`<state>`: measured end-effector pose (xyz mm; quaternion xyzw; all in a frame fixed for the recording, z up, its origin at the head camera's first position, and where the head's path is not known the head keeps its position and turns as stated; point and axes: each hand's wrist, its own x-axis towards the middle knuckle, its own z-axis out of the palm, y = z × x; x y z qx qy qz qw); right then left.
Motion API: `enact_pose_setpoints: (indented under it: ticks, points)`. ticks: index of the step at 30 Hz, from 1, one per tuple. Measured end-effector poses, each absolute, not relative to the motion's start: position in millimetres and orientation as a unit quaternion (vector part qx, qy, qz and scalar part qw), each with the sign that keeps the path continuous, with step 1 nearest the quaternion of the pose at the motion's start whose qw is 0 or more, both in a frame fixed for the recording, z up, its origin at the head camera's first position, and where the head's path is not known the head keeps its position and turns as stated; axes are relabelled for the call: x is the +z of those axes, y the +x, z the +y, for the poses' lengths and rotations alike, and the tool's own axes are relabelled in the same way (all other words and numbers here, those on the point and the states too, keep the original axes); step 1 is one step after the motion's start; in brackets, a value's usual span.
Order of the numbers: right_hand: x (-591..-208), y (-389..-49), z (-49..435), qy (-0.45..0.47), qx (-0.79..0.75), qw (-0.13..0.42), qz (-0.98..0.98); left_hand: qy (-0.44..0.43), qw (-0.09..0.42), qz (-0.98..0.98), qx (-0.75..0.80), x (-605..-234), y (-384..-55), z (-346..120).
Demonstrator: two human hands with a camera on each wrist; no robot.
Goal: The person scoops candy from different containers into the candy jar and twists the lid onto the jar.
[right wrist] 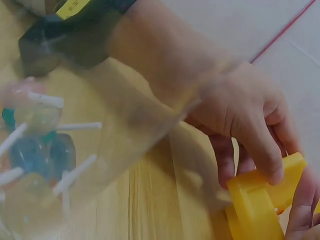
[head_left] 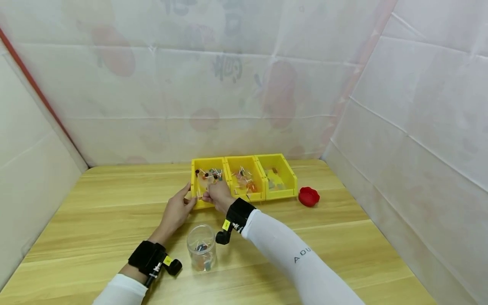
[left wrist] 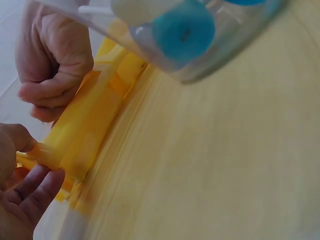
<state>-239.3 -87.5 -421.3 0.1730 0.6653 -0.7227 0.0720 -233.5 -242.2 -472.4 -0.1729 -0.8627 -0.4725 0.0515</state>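
Three yellow bins stand joined in a row. My left hand (head_left: pixel 176 212) grips the front corner of the left yellow bin (head_left: pixel 195 186), thumb on its wall and fingers against the outside. Over that bin's front part is my right hand (head_left: pixel 220 195), its fingers curled in the left wrist view; what lies between its fingertips is hidden. Small lollipops (head_left: pixel 213 174) with white sticks lie in the left bin. A clear jar (head_left: pixel 202 254) with several lollipops (right wrist: pixel 37 145) inside stands upright between my forearms, its mouth uncovered.
The middle bin (head_left: pixel 263 195) holds more lollipops, and the right bin (head_left: pixel 295 186) holds a few pale and brown pieces. A red scalloped lid (head_left: pixel 309 197) lies right of the bins. White sheeting (head_left: pixel 171 93) surrounds the wooden table (head_left: pixel 114 220).
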Motion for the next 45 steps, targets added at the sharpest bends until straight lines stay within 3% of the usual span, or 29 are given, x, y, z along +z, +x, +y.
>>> enact_pose_setpoints:
  ticks: [45]
  points:
    - [-436.5, -238.2, -87.3, 0.165, -0.794, 0.071, 0.581, -0.167, 0.037, -0.869, -0.464, -472.2, -234.6, -240.5]
